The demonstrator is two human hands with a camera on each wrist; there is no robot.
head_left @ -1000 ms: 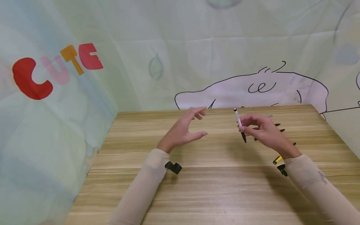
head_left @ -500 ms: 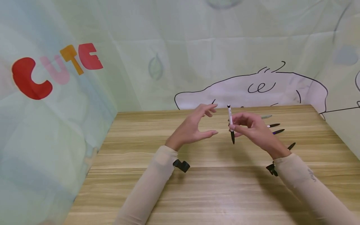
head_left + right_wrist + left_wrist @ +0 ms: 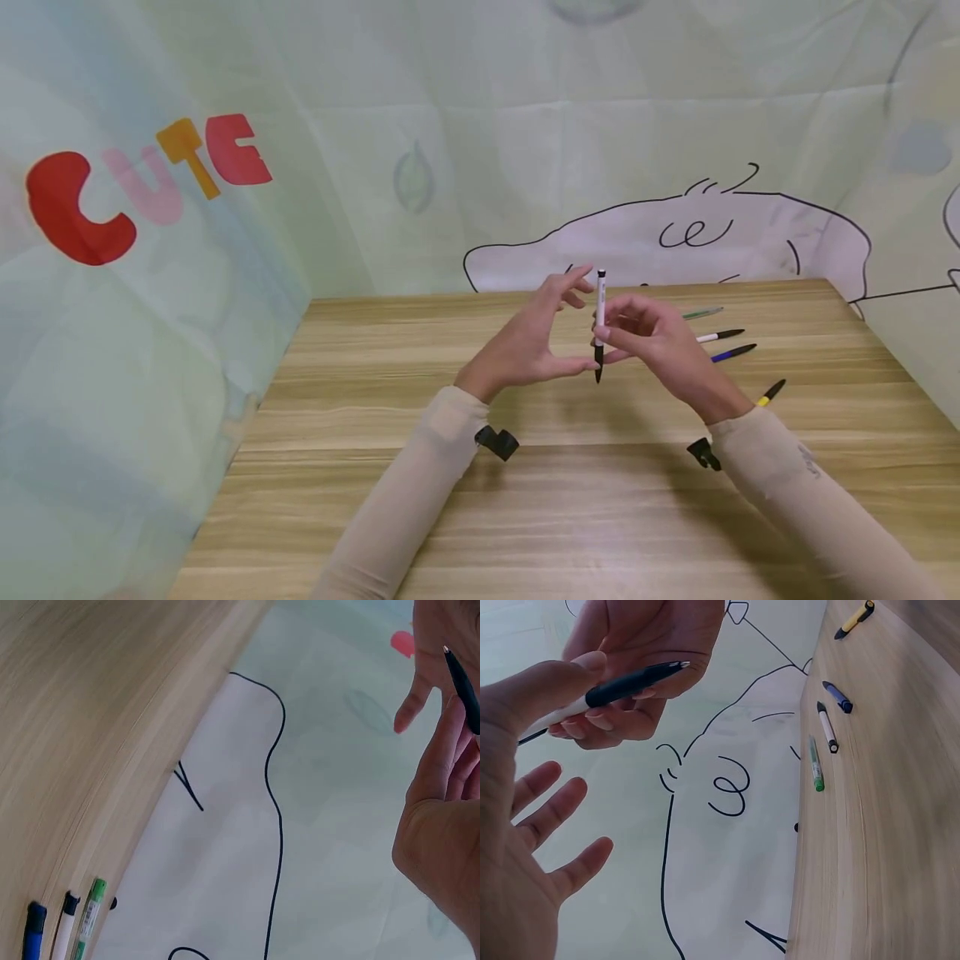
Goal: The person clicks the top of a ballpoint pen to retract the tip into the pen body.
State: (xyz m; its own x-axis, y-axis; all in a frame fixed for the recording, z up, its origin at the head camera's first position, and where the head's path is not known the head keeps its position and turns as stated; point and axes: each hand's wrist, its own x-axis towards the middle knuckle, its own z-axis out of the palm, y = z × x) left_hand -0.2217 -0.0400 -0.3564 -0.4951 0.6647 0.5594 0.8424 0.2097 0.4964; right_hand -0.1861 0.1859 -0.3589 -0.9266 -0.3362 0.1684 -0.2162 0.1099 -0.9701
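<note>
A white-and-black ballpoint pen (image 3: 601,300) stands upright above the table, its black tip downward. My right hand (image 3: 667,350) pinches it by the middle between thumb and fingers. My left hand (image 3: 521,342) is spread in a wide C just to the left, its thumb at the pen's black lower part and its other fingers beside the upper end. Whether the left thumb actually touches the pen I cannot tell. In the left wrist view the black end of the pen (image 3: 634,682) and its metal point show clearly.
On the table (image 3: 420,492) at right lie a green pen (image 3: 703,313), a white pen (image 3: 722,336), a blue pen (image 3: 735,352) and a yellow pen (image 3: 771,392), some partly behind the right hand and forearm. A printed cloth (image 3: 375,167) hangs behind and at left.
My right hand has carried the pen leftward, and the pen has turned from tilted to upright. My left hand has moved right, closing the gap to the pen.
</note>
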